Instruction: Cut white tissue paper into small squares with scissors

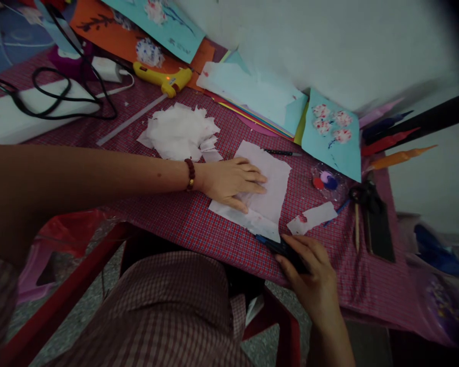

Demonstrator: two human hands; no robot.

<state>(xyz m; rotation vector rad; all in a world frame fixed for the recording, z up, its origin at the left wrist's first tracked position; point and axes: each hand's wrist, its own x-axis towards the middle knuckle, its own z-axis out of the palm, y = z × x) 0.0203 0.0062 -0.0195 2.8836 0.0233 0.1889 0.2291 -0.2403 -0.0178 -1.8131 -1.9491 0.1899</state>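
Observation:
My left hand (235, 183), with a beaded bracelet at the wrist, lies flat with fingers spread on a sheet of thin white paper (277, 178). Beneath its lower side another white paper strip (237, 218) shows, faintly stained. At the table's front edge, my right hand (315, 275) grips a dark blue and black tool (277, 246) between thumb and fingers. Its tip reaches the paper's lower edge; its exact kind is hard to make out. Left of the sheet sits a loose pile of cut white paper pieces (179, 131). A small stained paper scrap (312, 218) lies to the right.
A yellow glue gun (162, 79) with its light on rests at the back left, near a black cable (84, 66). Coloured sheets (252, 92) and a blue flower picture (331, 132) lean by the wall. A dark pen-like tool (281, 152) lies behind the paper.

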